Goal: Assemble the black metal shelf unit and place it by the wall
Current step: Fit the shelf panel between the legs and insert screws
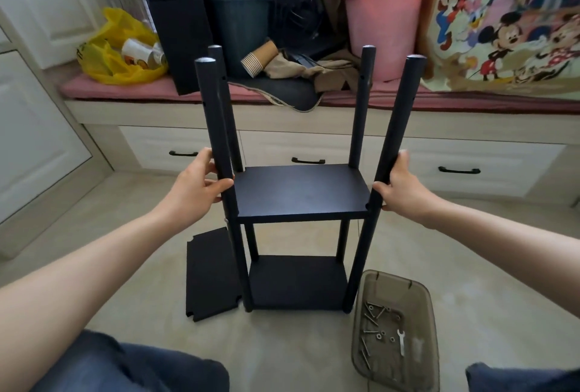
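- The black shelf unit [301, 194] stands upright on the pale floor [298, 344], right in front of the person's knees.
- It has two flat shelves fitted, one low and one in the middle. Four poles stick up above the middle one.
- The left hand [194, 184] is wrapped round the front left pole [213, 115], just above the middle shelf.
- The right hand [401, 184] is wrapped round the front right pole [398, 115] at about the same height.
- A loose black board [212, 275] lies flat on the floor, just beside the unit's left foot.
- A see-through tray [395, 277] sits near the right foot, with screws [370, 319] and a small wrench [401, 341] inside.
- Behind the unit is a bench with drawers [188, 147]. A pink bucket [383, 24] and a yellow bag [116, 56] sit on top.
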### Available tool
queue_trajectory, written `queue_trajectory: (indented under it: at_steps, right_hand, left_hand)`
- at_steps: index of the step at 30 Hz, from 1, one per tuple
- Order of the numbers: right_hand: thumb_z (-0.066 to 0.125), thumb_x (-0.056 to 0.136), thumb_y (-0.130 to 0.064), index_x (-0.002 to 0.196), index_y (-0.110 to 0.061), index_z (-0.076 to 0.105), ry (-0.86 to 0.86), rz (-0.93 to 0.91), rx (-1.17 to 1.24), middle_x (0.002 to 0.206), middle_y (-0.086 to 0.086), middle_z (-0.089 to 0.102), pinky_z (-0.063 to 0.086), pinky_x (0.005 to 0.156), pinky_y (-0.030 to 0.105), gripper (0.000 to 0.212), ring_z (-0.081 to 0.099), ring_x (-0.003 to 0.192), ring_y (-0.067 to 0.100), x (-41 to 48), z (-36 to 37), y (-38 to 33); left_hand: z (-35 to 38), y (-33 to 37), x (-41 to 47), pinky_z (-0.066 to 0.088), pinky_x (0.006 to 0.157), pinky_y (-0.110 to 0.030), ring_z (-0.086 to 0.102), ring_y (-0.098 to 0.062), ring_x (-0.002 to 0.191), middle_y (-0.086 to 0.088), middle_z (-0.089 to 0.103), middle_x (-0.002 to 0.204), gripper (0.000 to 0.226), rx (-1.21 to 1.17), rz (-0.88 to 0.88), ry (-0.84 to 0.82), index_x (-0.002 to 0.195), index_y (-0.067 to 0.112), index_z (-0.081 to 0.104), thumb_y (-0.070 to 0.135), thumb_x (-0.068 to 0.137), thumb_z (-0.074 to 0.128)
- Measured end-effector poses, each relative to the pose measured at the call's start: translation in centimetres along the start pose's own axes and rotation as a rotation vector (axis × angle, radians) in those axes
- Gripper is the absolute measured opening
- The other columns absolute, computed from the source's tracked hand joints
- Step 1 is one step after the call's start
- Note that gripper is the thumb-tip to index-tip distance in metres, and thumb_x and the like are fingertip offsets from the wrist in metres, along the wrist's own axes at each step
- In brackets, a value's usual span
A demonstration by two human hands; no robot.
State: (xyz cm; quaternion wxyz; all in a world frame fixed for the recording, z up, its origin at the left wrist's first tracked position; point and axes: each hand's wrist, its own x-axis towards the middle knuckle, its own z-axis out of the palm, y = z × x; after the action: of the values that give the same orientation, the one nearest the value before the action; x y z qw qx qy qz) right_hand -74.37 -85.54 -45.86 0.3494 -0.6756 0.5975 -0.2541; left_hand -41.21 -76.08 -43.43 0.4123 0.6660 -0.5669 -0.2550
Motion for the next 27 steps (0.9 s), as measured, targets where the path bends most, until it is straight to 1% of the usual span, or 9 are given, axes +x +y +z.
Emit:
queue_trajectory:
  at_steps: [2,4,6,11,14,18,22,25,27]
  right_hand:
    - [0.049,0.1,-0.014,0.111,-0.028,0.021,0.008,-0.013,-0.014,0.097,0.018,0.059,0.057,0.081,0.057,0.034,0.067,0.087,0.036,-0.5,-0.2,0.6]
    - [0.052,0.1,-0.015,0.11,-0.029,0.021,0.013,-0.031,-0.032,0.095,0.017,0.06,0.058,0.08,0.056,0.035,0.068,0.085,0.035,-1.0,-0.3,1.0]
    - [0.053,0.099,-0.014,0.111,-0.027,0.021,0.022,-0.043,-0.044,0.092,0.016,0.06,0.058,0.08,0.056,0.036,0.067,0.084,0.034,-1.6,-0.4,1.4]
    - [0.056,0.098,-0.015,0.111,-0.025,0.025,0.02,-0.084,-0.042,0.092,0.014,0.06,0.056,0.081,0.056,0.036,0.065,0.084,0.034,-2.9,-0.3,1.9]
    - [0.057,0.098,-0.015,0.117,-0.027,0.025,-0.009,-0.106,-0.051,0.095,0.009,0.06,0.055,0.084,0.055,0.039,0.064,0.087,0.033,-3.3,0.1,2.1]
    - [0.058,0.098,-0.014,0.128,-0.024,0.028,-0.047,-0.13,-0.031,0.095,-0.002,0.059,0.055,0.088,0.051,0.044,0.063,0.086,0.028,-3.8,0.5,1.7]
    - [0.059,0.098,-0.015,0.134,-0.021,0.035,-0.092,-0.135,-0.038,0.093,-0.013,0.054,0.053,0.093,0.047,0.044,0.06,0.092,0.022,-4.1,0.7,1.3]
    - [0.059,0.098,-0.018,0.132,-0.023,0.041,-0.118,-0.124,-0.041,0.1,-0.009,0.058,0.052,0.094,0.047,0.039,0.06,0.101,0.023,-4.3,0.3,0.9]
    - [0.059,0.098,-0.021,0.126,-0.022,0.047,-0.138,-0.11,-0.053,0.106,-0.004,0.061,0.053,0.092,0.044,0.03,0.061,0.103,0.023,-4.3,-0.1,0.5]
  left_hand:
    - [0.3,-0.1,0.1,0.057,0.073,-0.02,0.07,-0.025,0.096,0.007,0.061,0.113,0.035,-0.001,0.003,0.008,0.126,0.024,0.05,0.004,0.099,0.059]
    - [0.5,-0.1,0.3,0.055,0.071,-0.016,0.07,-0.02,0.094,0.008,0.062,0.112,0.036,0.007,0.009,0.008,0.125,0.026,0.05,0.004,0.098,0.061]
    - [0.8,-0.2,0.5,0.055,0.075,-0.019,0.07,-0.018,0.094,0.005,0.063,0.114,0.04,0.026,0.011,0.005,0.124,0.029,0.049,0.003,0.097,0.062]
    - [0.8,-0.6,0.6,0.056,0.091,-0.037,0.068,-0.015,0.101,0.0,0.067,0.11,0.045,0.148,-0.007,-0.004,0.125,0.028,0.046,0.002,0.094,0.066]
    - [0.7,-0.8,0.3,0.056,0.088,-0.035,0.066,-0.018,0.106,-0.002,0.068,0.112,0.049,0.142,-0.033,-0.001,0.127,0.03,0.044,0.001,0.094,0.065]
    - [0.4,-1.4,0.1,0.054,0.083,-0.031,0.06,-0.018,0.108,-0.002,0.065,0.114,0.054,0.161,-0.047,0.037,0.14,0.019,0.044,0.002,0.094,0.067]
    - [0.5,-1.6,0.2,0.057,0.085,-0.036,0.059,-0.02,0.103,-0.003,0.061,0.112,0.048,0.24,-0.047,0.109,0.137,0.01,0.048,0.005,0.093,0.068]
    - [0.8,-1.7,0.4,0.06,0.082,-0.041,0.067,-0.024,0.091,-0.007,0.068,0.099,0.024,0.389,-0.192,0.116,0.118,0.004,0.061,0.015,0.097,0.065]
    - [1.6,-1.2,-0.5,0.061,0.066,-0.036,0.07,-0.024,0.073,-0.012,0.07,0.085,0.023,0.491,-0.441,-0.13,0.098,0.0,0.062,0.023,0.1,0.061]
